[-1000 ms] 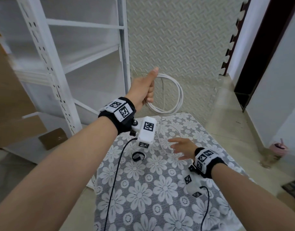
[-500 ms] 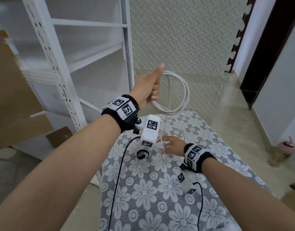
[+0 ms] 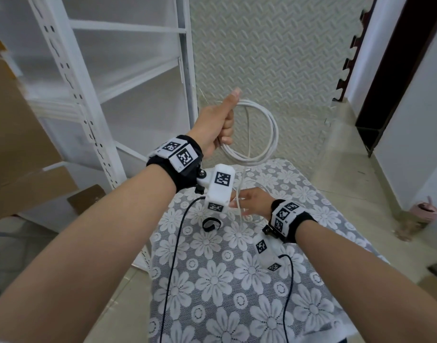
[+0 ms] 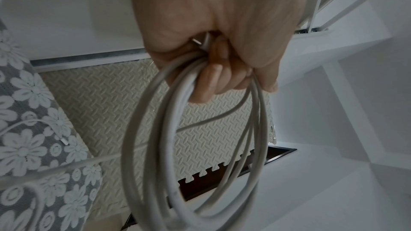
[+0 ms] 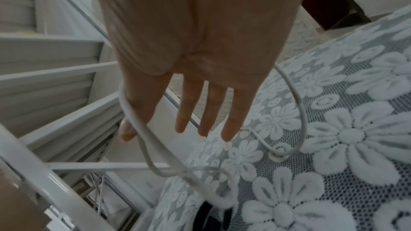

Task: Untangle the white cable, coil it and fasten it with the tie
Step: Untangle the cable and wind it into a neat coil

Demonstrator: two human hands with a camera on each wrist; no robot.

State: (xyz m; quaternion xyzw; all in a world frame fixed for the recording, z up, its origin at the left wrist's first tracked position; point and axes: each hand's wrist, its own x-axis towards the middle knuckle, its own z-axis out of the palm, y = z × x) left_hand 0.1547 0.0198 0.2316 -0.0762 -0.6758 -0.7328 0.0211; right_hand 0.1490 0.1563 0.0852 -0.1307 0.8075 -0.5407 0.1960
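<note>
The left hand point(image 3: 218, 126) is up in the air, fingers curled tight round a bunch of loops of the white cable point(image 3: 267, 134); the loops hang from the fist like a ring, in front of the bumpy wall mat point(image 3: 274, 58); the left wrist view shows one plug end tucked inside the fist. The rest of the cable drops from the ring to the table with the flower cloth point(image 3: 237, 280), where it lies loose and curly.

The right hand point(image 3: 253, 201) is low, just over the cloth; its fingers are straight and spread, not squeezing anything; a loose bit of cable runs across the side of the thumb point(image 5: 133, 111).

So the coiling step looks partly done: some loops are made, but a tail is left to wind. Next, I think, the right hand needs to catch that tail and lift it up to the fist for one more loop. The black tie point(image 3: 210, 224) sits curled on the cloth near the right hand, not yet used; it comes last.
</note>
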